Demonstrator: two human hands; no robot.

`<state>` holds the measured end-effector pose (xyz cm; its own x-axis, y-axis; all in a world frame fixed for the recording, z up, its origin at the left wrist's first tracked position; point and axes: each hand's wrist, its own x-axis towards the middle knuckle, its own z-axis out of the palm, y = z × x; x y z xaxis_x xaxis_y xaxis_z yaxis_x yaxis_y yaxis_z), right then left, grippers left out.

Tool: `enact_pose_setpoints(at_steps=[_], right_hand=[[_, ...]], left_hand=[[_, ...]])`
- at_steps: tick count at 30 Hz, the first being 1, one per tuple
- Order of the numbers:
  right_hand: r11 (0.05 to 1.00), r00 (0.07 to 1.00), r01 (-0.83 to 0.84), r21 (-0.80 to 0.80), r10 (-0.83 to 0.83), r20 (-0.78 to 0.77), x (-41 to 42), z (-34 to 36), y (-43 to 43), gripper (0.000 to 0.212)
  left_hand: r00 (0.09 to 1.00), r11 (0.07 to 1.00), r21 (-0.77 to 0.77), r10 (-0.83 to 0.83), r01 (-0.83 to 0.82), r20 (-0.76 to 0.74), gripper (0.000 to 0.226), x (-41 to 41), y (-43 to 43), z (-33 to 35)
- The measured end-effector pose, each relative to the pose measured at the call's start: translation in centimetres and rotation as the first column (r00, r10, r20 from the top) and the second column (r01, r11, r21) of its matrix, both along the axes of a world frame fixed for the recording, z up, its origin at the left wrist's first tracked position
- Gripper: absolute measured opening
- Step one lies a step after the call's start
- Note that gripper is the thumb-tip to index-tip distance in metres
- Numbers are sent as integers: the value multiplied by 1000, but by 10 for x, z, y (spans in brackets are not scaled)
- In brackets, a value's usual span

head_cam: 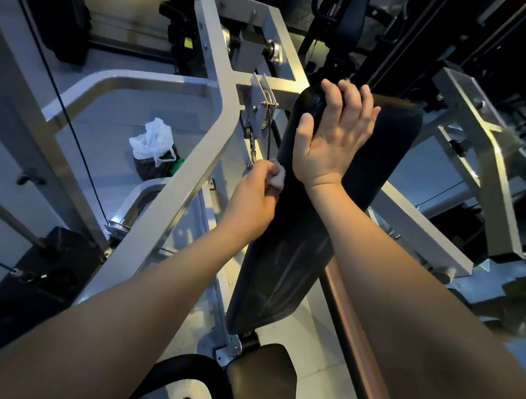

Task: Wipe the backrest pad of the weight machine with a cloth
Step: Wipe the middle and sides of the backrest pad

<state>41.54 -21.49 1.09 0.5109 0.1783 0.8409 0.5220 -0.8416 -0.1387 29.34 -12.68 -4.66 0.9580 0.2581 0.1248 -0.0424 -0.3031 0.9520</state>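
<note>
cloth (277, 178) at the pad's left edge, wiping in hand.
i have my left hand (252, 198) with fingers closed around the small white cloth, pressed to the left side of the black backrest pad (285, 263), about midway up. my right hand (331, 138) lies flat and open near the top, holding nothing, just steadying the pad. next, i judge, the cloth needs sweeping across the face, keeping firm contact.
</note>
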Motion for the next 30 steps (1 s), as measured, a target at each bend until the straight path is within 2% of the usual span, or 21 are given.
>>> enact_pose_setpoints(at_steps=[4,7,10,14,18,22,26,28,30], right_hand=[[1000,1000,-13,2,13,14,2,-2,-1,54],[1000,1000,-7,-1,7,15,3,-1,-2,55],[1000,1000,-14,-2,14,5,1,-1,-2,55],[1000,1000,-17,0,17,2,-1,0,-2,56],[1000,1000,-17,12,17,11,1,1,0,56],[1000,1000,-15,14,15,8,0,-1,0,56],[1000,1000,-11,18,11,3,0,-1,2,56],[1000,1000,-11,17,11,-5,-1,0,2,56],[1000,1000,-8,8,8,-8,-2,0,1,56]], left_hand=[[995,995,-23,-98,98,-28,50,-10,-9,-20],[997,997,-43,-61,59,-50,48,-11,-12,-23],[999,999,-14,33,-33,34,41,-6,-7,-21],[983,999,-13,44,-42,180,49,0,1,-17],[950,996,27,74,-87,304,30,7,3,-19],[932,988,60,110,-139,346,16,9,-2,-34],[962,994,46,82,-98,262,11,-2,-9,-63],[992,993,111,21,-35,121,15,-10,-9,-86],[993,989,136,-43,58,-105,26,-11,-8,-108]])
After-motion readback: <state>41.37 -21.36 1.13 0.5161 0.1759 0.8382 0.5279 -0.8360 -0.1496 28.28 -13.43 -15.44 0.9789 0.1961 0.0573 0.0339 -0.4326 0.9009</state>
